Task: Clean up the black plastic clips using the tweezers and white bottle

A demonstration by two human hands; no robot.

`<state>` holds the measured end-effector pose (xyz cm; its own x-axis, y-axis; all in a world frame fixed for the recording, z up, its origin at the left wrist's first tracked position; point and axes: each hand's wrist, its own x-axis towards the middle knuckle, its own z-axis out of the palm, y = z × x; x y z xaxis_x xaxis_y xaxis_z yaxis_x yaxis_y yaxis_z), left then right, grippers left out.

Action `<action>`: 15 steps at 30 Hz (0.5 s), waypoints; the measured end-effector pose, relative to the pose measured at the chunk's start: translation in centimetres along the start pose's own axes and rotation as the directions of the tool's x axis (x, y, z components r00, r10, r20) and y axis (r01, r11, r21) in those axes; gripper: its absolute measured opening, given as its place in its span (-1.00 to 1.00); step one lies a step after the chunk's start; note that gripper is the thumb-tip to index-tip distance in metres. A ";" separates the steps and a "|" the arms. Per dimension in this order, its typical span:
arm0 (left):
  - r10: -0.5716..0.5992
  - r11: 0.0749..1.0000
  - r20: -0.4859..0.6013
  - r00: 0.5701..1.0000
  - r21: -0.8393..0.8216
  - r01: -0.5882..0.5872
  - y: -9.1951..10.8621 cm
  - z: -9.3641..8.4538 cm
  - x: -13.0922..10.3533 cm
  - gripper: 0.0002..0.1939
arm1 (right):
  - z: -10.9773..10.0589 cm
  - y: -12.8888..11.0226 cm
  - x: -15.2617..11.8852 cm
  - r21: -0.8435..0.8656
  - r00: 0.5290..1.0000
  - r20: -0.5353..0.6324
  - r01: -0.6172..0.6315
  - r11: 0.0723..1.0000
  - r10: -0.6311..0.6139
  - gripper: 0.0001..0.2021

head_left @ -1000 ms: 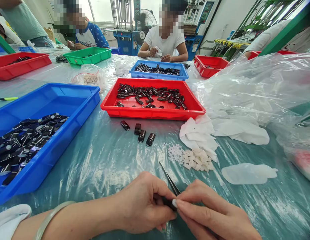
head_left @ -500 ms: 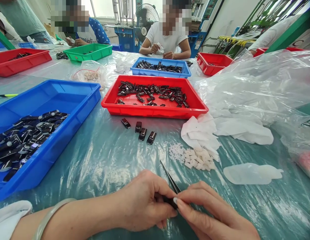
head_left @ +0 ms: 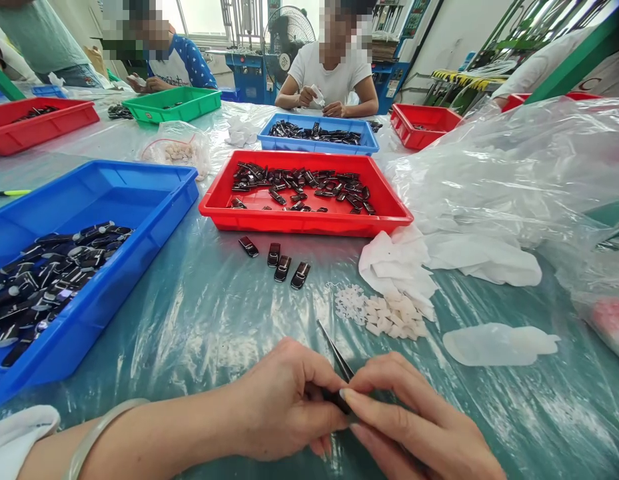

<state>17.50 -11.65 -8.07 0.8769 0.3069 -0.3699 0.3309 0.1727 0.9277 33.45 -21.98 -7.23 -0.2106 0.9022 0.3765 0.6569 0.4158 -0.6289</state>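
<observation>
My left hand (head_left: 294, 400) is closed around a small black part (head_left: 334, 398), mostly hidden by the fingers. The fingertips of my right hand (head_left: 414, 413) meet it at the near end, pinched against the part. Dark pointed tweezers (head_left: 339, 357) stick out from beneath my right fingers, tips pointing away to the upper left. Past my hands lie several glossy black pieces (head_left: 282, 268) on the plastic-covered table. A pile of small pale pieces (head_left: 394, 316) and a heap of tiny translucent bits (head_left: 350, 303) lie side by side beyond my right hand.
A red tray (head_left: 309, 225) of black pieces stands ahead, a large blue tray (head_left: 159, 200) at left. White cloth (head_left: 396, 263), a translucent squeeze bottle (head_left: 499, 345) and plastic sheeting (head_left: 514, 167) lie at right. Across the table, a person (head_left: 329, 77) sits behind a smaller blue tray (head_left: 314, 145).
My right fingers have shifted slightly and curl closer over the black part. My left hand keeps its grip. The whole view has moved a little; trays and pieces stay in place.
</observation>
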 end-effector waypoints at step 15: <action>-0.012 1.000 -0.017 1.000 -0.011 0.012 -0.2 0.0 0.0 -0.92 | 0.8 3.9 4.1 -0.487 0.990 -0.133 -0.100 0.868 0.040 -0.86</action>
<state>17.44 -11.68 -8.27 0.8670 0.3202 -0.3817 0.3372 0.1870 0.9227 34.59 -16.62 -8.66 -0.0867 0.8947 0.4382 0.9436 0.2149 -0.2520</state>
